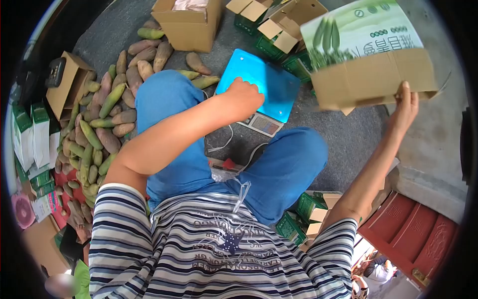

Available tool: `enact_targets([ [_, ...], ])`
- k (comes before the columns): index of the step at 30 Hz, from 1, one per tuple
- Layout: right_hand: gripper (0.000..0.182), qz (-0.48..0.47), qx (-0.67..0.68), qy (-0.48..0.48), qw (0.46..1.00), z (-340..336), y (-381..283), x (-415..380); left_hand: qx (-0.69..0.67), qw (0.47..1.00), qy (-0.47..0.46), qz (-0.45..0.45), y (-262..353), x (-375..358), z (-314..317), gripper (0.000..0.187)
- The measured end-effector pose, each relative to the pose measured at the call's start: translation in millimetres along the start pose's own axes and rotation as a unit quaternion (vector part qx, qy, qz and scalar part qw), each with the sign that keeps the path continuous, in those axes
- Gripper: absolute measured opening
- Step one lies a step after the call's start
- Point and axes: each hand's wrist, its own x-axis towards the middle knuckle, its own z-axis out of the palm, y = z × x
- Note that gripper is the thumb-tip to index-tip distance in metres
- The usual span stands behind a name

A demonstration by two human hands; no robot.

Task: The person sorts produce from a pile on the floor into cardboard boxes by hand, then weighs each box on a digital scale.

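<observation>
Blue-topped scale (279,94), head view: it lay before our knees (167,99), seemingly for easy reach. Our left hand (243,100) was curled closed above it; our right hand (407,107) pinched the printed carton (368,79) by its near edge, apparently to steady it upraised.

Blue-topped scale (259,82): one. Printed carton (373,74): one. Plain brown cartons (191,27): at least two. Red carved panel (411,226): one. Green cartons (290,228): more than five; overlap prevents an exact count. Elongated produce pieces (113,100): over thirty, heaped; exact total indeterminable.
</observation>
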Motion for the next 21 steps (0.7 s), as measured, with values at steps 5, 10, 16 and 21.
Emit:
enact_targets([
  [5, 0.015, -0.119, -0.189, -0.125, 0.967, 54, -44, -29, -0.004, 1.0, -0.018, -0.001, 9, 2, 3, 0.022],
  [10, 0.015, -0.244, -0.345, -0.346, 0.838, 141, -29, -97, 0.001, 1.0, 0.008, -0.006, 11, -2, 5, 0.018],
  [16, 0.012, -0.283, -0.328, -0.463, 0.773, 198, 38, -149, 0.019, 0.999, -0.023, -0.016, 13, -5, 3, 0.018],
  [21, 0.023, -0.249, -0.29, -0.467, 0.797, 216, 40, -166, 0.019, 0.996, -0.082, -0.029, 15, -14, -13, 0.021],
])
